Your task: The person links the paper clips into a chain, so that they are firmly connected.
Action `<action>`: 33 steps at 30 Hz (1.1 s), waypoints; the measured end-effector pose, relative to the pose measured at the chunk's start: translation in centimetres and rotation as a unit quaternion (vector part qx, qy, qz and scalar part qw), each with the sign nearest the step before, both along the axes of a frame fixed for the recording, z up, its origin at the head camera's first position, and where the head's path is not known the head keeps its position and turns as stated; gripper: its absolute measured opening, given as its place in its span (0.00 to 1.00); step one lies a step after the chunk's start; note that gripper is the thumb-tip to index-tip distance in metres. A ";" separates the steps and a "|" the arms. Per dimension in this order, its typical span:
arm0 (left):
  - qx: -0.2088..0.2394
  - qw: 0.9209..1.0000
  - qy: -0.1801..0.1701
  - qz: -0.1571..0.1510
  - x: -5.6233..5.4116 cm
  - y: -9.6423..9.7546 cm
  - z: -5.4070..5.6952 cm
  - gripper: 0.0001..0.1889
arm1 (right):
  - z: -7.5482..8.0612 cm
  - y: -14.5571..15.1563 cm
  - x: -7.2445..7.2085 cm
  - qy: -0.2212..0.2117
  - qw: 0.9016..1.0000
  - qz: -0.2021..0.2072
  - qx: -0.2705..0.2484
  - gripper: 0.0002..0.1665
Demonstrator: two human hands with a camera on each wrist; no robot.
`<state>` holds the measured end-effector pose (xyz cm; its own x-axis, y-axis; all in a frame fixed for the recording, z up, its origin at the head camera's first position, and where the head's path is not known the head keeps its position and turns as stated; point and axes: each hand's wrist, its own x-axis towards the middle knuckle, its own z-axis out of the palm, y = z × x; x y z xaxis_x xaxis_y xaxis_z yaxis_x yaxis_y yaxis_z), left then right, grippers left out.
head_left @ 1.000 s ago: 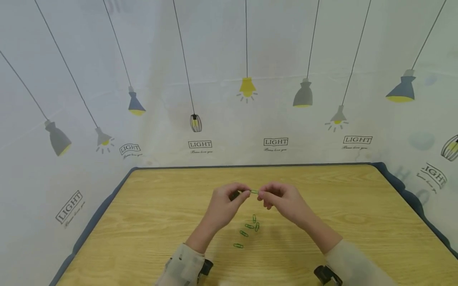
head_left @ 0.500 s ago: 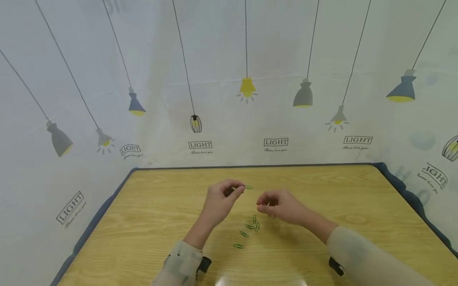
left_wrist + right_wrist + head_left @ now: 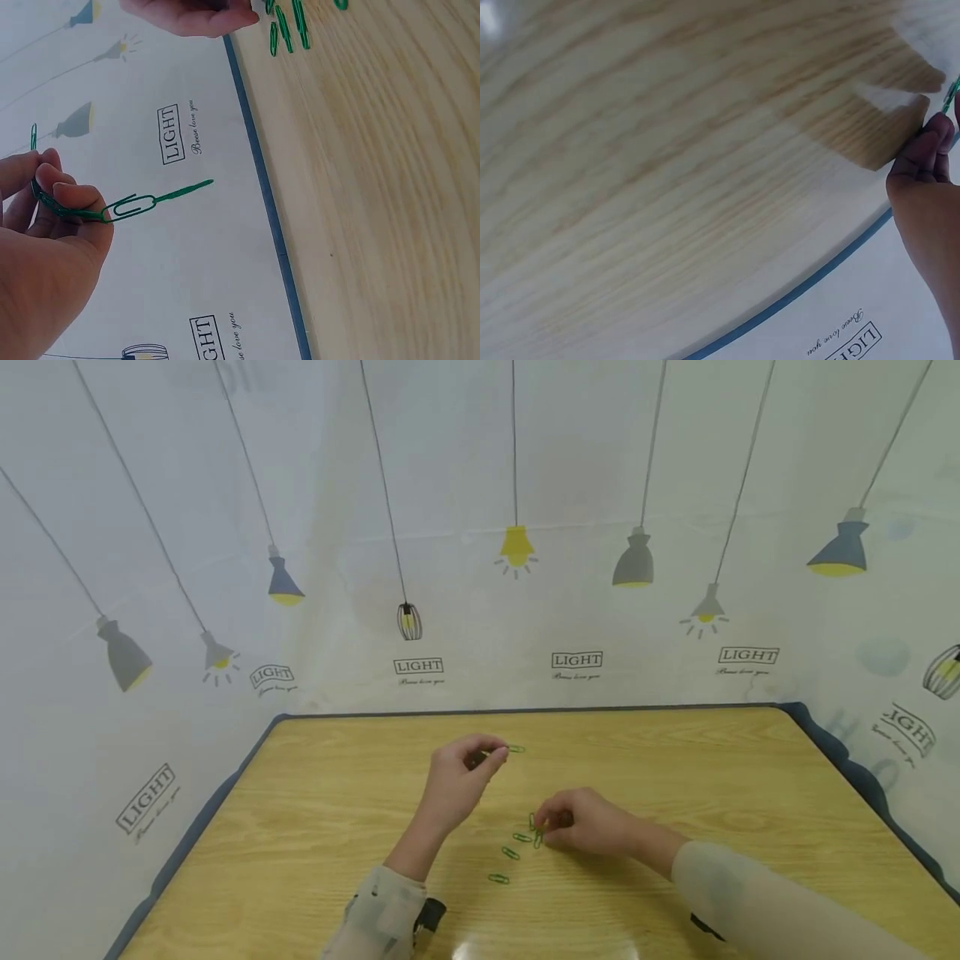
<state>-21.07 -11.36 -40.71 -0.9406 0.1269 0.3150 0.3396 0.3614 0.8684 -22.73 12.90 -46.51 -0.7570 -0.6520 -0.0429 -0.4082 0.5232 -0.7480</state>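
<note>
My left hand (image 3: 459,781) is raised over the table and pinches a chain of green paper clips (image 3: 129,208). In the left wrist view linked clips hang out past the fingers, and another clip end shows at the far side; part of the chain lies hidden in the hand. Down at the table, my right hand (image 3: 588,822) has its thumb and index finger slightly apart beside a loose green paper clip (image 3: 537,841). Whether the fingertips touch that clip is unclear. Several more loose clips (image 3: 511,853) lie to its left and nearer me.
The wooden tabletop (image 3: 337,827) has a dark blue edging (image 3: 420,713) along the back and sides. A pale curtain (image 3: 465,460) printed with lamps surrounds it on the back and both sides.
Both hands were together at the chain. The right hand has let go and moved down to the loose clips; the left hand has shifted slightly left and away with the chain.
</note>
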 end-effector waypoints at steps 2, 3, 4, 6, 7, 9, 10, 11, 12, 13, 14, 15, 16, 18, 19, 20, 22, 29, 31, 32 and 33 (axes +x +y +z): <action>0.002 1.000 -0.001 -0.003 0.0 -0.1 0.0 0.07 | -0.3 0.0 -0.2 0.014 1.000 0.006 0.005 0.08; 0.002 1.000 -0.001 -0.003 0.1 -0.1 0.1 0.07 | -0.5 0.0 -0.2 0.018 1.000 0.009 0.007 0.08; 0.002 1.000 -0.001 -0.004 0.1 -0.1 0.0 0.07 | -0.6 0.0 -0.3 0.023 1.000 0.011 0.009 0.08; 0.002 1.000 -0.001 -0.003 0.1 -0.1 0.0 0.07 | -0.7 0.1 -0.3 0.032 0.999 0.017 0.012 0.06; 0.003 1.000 -0.001 -0.002 0.1 -0.2 0.0 0.07 | -0.7 0.1 -0.3 0.037 0.999 0.022 0.012 0.06; 0.003 1.000 0.001 0.001 0.1 -0.2 0.0 0.07 | -0.8 0.2 -0.3 0.050 0.998 0.032 0.015 0.04; 0.003 1.000 0.002 0.001 0.1 -0.2 0.0 0.08 | -0.8 0.2 -0.3 0.058 0.997 0.038 0.017 0.04; 0.004 1.000 0.003 0.001 0.1 -0.2 0.0 0.08 | -0.8 0.2 -0.3 0.065 0.997 0.042 0.020 0.03; 0.004 1.000 0.003 0.001 0.1 -0.2 0.0 0.07 | -0.9 0.2 -0.3 0.072 0.996 0.046 0.024 0.03; 0.005 1.000 0.003 0.000 0.1 -0.2 0.0 0.07 | -0.9 0.2 -0.3 0.076 0.996 0.047 0.028 0.03; 0.006 1.000 0.002 -0.001 0.1 -0.2 0.0 0.07 | -0.9 0.2 -0.2 0.079 0.995 0.048 0.033 0.03; 0.007 1.000 0.002 -0.003 0.1 -0.2 0.1 0.07 | -0.9 0.2 -0.2 0.078 0.995 0.047 0.036 0.03; 0.008 1.000 0.001 -0.004 0.1 -0.2 0.1 0.07 | -0.9 0.3 -0.2 0.072 0.996 0.042 0.036 0.03; 0.009 1.000 0.000 -0.007 0.1 -0.1 0.1 0.07 | -0.7 0.4 -0.1 0.049 0.998 0.028 0.032 0.04; 0.010 1.000 -0.001 -0.008 0.1 -0.1 0.1 0.07 | -0.6 0.4 0.0 0.032 0.999 0.019 0.024 0.05; 0.010 1.000 -0.001 -0.008 0.2 -0.1 0.1 0.07 | -0.4 0.5 0.0 0.017 1.000 0.009 0.016 0.05; 0.010 1.000 -0.002 -0.007 0.2 -0.2 0.1 0.07 | 0.2 0.6 0.1 -0.014 1.000 -0.010 -0.004 0.06; 0.015 1.000 -0.008 -0.011 0.4 -0.2 0.0 0.06 | 3.6 1.0 0.1 -0.052 0.993 -0.055 -0.094 0.11; 0.018 1.000 -0.011 -0.017 0.4 -0.2 -0.1 0.07 | 4.7 1.2 0.0 -0.056 0.989 -0.069 -0.119 0.12; 0.020 1.000 -0.013 -0.020 0.4 -0.1 -0.1 0.07 | 5.2 1.2 -0.1 -0.058 0.987 -0.078 -0.129 0.12; 0.022 0.999 -0.015 -0.022 0.4 -0.1 -0.1 0.07 | 5.7 1.3 -0.2 -0.056 0.985 -0.088 -0.137 0.12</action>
<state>-20.65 -11.44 -40.83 -0.9434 0.1554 0.2929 0.3280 0.3080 0.8931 -22.91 14.18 -40.76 -0.8597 -0.5102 0.0266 -0.2361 0.3505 -0.9063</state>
